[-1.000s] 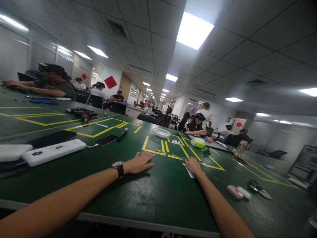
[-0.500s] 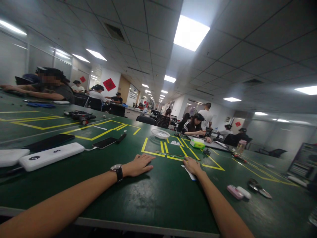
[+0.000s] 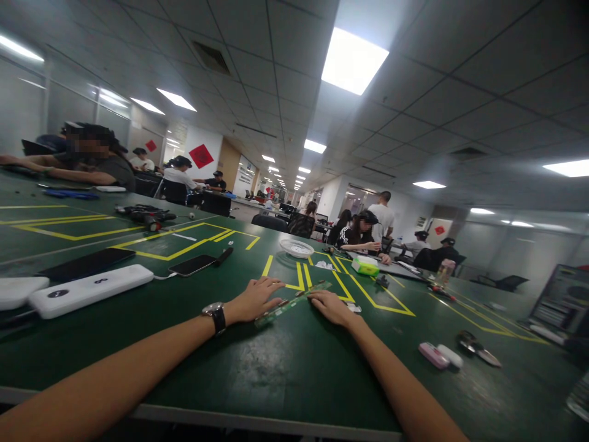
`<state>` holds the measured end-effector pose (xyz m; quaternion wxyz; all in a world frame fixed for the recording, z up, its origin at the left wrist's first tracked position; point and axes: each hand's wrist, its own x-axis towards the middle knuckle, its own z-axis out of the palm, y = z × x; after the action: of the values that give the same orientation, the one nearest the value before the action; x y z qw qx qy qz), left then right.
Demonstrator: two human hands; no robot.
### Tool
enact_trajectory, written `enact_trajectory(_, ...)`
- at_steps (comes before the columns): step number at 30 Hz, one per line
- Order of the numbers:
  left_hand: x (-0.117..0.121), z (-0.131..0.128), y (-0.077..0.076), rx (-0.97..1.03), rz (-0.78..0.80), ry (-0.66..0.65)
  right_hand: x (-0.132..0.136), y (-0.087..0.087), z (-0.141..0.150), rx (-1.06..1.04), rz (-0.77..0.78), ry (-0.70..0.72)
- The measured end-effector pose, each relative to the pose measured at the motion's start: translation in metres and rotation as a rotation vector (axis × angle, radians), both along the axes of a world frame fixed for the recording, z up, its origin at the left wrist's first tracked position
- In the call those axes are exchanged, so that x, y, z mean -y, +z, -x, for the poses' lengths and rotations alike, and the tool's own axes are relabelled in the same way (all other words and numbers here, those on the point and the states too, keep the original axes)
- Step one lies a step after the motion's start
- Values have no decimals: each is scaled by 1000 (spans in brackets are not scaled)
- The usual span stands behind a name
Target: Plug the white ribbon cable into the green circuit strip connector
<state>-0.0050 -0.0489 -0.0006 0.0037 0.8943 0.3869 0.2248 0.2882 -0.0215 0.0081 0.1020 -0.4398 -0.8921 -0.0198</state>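
A long, narrow green circuit board (image 3: 294, 300) lies slantwise between my hands, its near end at the left and its far end at the right. My left hand (image 3: 254, 299), with a watch (image 3: 215, 317) on the wrist, has its fingers stretched out and its thumb at the board's edge. The fingertips of my right hand (image 3: 332, 307) are closed at the board's right part; the exact grip is partly hidden. Behind the right wrist shows part of a white strip (image 3: 353, 307).
Yellow tape (image 3: 301, 276) marks the green table (image 3: 257, 380). Beyond the hands are a white basket (image 3: 297, 248) and a green tissue pack (image 3: 365, 266). A phone (image 3: 193, 264) and white power bank (image 3: 92, 290) lie left; a pink case (image 3: 432, 355) lies right. Co-workers sit around.
The circuit board has come nearer and to the left, turning from nearly crosswise to slanted. My right hand has moved left with it, uncovering less of the white strip. My left hand has barely shifted.
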Motion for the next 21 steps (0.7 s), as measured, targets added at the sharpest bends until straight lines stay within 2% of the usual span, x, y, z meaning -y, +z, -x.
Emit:
enact_trajectory(2, -1, 1, -2, -6, -2, -19, 13, 0, 26, -42, -14, 219)
enact_trajectory(5, -4, 3, -9, -66, 52, -58, 36, 1, 61, -38, -31, 414)
enact_trajectory(8, -6, 6, -13, -158, 145, -95, 51, 3, 77, 1, -50, 509)
enact_trajectory(10, -7, 7, -13, -189, 174, -110, 50, 6, 74, 30, -85, 499)
enact_trajectory(12, -6, 8, -11, -193, 183, -105, 41, 9, 61, 49, -126, 382)
enact_trajectory(13, -6, 8, -10, -193, 185, -100, 35, 10, 51, 53, -140, 256)
enact_trajectory(17, -6, 9, -8, -185, 181, -92, 15, 17, 5, 51, -66, -477)
enact_trajectory(19, -6, 9, -9, -184, 178, -81, 12, 19, -15, 49, -34, -571)
enact_trajectory(21, -6, 9, -9, -185, 175, -66, 13, 18, -27, 47, -14, -572)
